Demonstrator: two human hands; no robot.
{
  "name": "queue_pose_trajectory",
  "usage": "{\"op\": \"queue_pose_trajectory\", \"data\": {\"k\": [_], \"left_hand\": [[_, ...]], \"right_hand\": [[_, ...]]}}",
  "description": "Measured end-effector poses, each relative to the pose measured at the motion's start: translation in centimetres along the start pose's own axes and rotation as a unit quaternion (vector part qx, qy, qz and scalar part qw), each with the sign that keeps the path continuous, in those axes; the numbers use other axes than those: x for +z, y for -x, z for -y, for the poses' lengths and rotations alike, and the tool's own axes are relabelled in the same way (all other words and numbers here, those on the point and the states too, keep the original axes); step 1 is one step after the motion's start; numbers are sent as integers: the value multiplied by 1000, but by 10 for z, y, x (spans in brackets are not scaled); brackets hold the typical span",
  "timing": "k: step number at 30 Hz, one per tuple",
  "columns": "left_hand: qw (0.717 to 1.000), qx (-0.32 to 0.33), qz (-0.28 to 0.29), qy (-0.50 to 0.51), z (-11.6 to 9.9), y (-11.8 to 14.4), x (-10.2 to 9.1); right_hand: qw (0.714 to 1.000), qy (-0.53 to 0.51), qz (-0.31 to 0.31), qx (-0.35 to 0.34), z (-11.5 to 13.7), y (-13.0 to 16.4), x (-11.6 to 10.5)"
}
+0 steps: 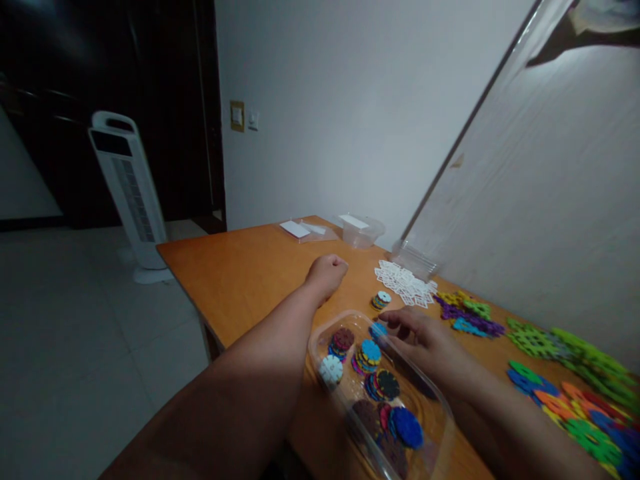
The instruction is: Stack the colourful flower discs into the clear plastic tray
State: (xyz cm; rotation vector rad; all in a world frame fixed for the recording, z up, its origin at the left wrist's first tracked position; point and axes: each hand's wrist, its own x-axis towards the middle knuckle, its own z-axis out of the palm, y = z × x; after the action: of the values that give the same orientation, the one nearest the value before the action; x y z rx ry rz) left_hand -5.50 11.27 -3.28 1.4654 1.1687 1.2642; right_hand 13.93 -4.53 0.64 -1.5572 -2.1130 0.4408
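Note:
My left hand (327,274) is curled into a fist above the orange tabletop, beyond the clear plastic tray; anything inside the fist is hidden. My right hand (414,333) is at the tray's right side, thumb and fingers pinched around a blue notched disc (379,330). Whether more discs lie under it I cannot tell. In the clear tray (445,417) stand stacks of notched plastic discs, topped with brown (343,339), light blue (371,351), black (387,385) and white (331,369). A dark blue disc (406,427) leans near the front. A small white-topped stack (381,300) stands on the table beyond my right fingers.
White lattice pieces (406,283) lie at the wall, with purple (475,321), green (533,340) and mixed-colour pieces (583,407) further right. Clear containers (361,232) and a plastic bag (310,230) are at the back. A white tower fan (131,193) stands left of the table (240,267).

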Motion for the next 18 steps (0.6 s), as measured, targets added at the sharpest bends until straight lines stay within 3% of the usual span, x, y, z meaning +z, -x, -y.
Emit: {"op": "queue_pose_trajectory", "data": {"k": [8, 11, 14, 18], "left_hand": [[1000, 2, -5, 0, -2, 4, 0], [1000, 2, -5, 3, -2, 4, 0], [1000, 5, -5, 1, 2, 1, 0], [1000, 6, 0, -2, 7, -2, 0]], "right_hand": [[1000, 0, 29, 12, -13, -5, 8], [1000, -21, 10, 16, -15, -4, 9], [999, -36, -27, 27, -6, -3, 1], [996, -49, -78, 18, 24, -1, -19]]}}
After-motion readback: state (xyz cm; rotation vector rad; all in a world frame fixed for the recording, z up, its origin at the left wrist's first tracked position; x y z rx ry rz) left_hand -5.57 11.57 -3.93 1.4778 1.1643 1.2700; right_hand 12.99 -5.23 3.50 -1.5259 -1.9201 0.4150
